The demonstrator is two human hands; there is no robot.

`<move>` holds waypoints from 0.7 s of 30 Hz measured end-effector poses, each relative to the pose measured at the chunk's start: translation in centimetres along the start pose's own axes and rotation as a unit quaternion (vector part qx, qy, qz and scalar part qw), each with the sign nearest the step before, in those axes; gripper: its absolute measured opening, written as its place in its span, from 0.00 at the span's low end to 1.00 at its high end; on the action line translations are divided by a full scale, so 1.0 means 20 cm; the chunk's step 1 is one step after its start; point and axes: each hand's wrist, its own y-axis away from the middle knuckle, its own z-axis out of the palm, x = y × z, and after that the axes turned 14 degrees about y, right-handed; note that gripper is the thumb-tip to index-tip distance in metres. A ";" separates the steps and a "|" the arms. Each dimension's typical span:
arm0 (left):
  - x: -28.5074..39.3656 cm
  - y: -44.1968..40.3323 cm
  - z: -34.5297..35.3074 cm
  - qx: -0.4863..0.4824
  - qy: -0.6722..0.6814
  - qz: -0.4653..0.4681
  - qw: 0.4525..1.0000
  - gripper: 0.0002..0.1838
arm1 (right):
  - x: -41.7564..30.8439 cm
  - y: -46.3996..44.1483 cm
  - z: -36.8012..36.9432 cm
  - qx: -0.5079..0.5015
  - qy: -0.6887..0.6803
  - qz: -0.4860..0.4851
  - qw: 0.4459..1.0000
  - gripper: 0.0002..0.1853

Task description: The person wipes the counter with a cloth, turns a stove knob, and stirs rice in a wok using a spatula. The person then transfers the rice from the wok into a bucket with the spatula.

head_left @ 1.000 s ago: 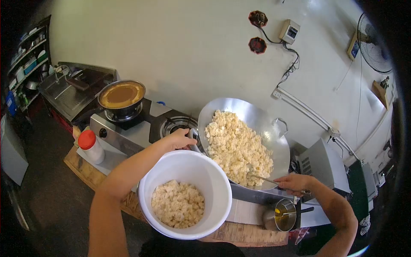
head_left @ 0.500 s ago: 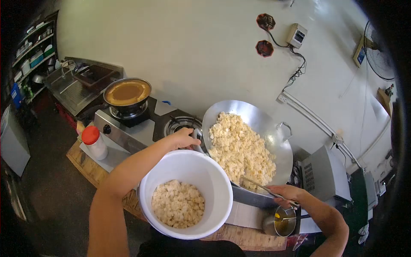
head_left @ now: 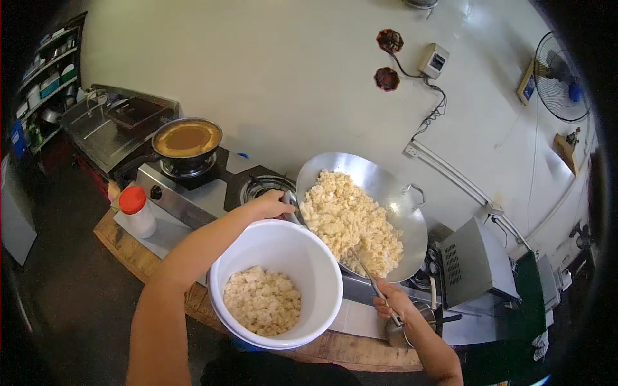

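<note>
Now food (head_left: 353,222) partly hides the utensil (head_left: 372,278); the right hand (head_left: 394,300) gripping it has neared the bucket (head_left: 317,273); the left hand (head_left: 269,205) grips the wok (head_left: 389,183).

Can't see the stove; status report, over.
Left hand gripping wok handle. Right hand gripping metal utensil, tip in crumbly food. Part-filled white bucket before wok.

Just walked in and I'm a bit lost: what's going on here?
A person's left grip holds the wok by a handle. The right grip holds a metal utensil, its far end in the crumbly food in the wok. More such food lies in the white bucket in front. A pan with brown contents sits on the left burner.
</note>
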 end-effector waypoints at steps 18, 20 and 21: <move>-0.02 -0.01 0.00 0.027 0.008 0.031 0.999 0.29 | -0.05 0.50 0.28 0.253 0.398 -0.272 0.839 0.23; -0.01 0.01 -0.01 0.011 -0.004 0.042 0.999 0.28 | 0.03 0.50 0.31 0.269 0.555 -0.341 0.710 0.24; 0.01 0.02 -0.01 0.002 0.015 0.034 0.999 0.28 | 0.05 0.51 0.33 0.270 0.620 -0.345 0.652 0.25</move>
